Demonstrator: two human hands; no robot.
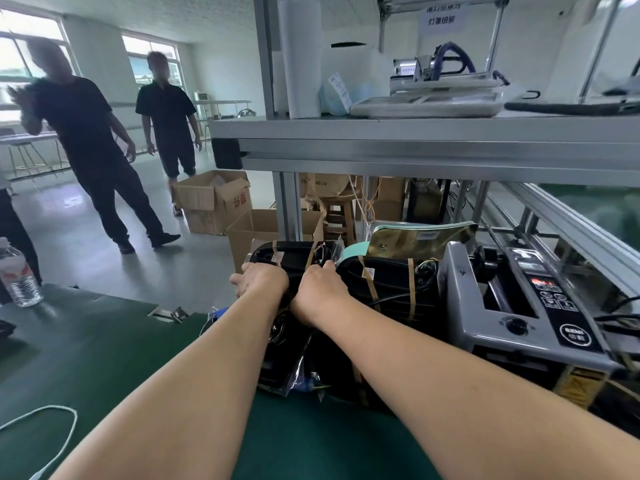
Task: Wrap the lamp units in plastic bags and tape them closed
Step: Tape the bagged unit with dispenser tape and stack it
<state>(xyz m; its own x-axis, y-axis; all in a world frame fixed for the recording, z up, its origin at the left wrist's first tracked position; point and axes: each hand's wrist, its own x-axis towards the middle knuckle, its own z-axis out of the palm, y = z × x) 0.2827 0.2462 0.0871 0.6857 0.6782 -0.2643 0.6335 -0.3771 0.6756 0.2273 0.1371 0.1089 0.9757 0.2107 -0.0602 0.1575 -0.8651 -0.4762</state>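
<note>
Black lamp units in clear plastic, banded with brown tape, are stacked at the far edge of the green table. My left hand (263,280) grips the near end of the far left wrapped lamp unit (282,252). My right hand (320,292) grips the same unit at its right end, fingers curled over the bag edge. A second taped lamp unit (388,277) lies just to the right. More bagged black units (294,355) lie under my forearms, partly hidden.
A grey tape dispenser machine (519,303) stands at the right. A metal shelf (415,133) overhangs the stack. Cardboard boxes (214,199) sit on the floor beyond. Two people stand at the left. A water bottle (20,278) and a white cable (52,431) are on the table.
</note>
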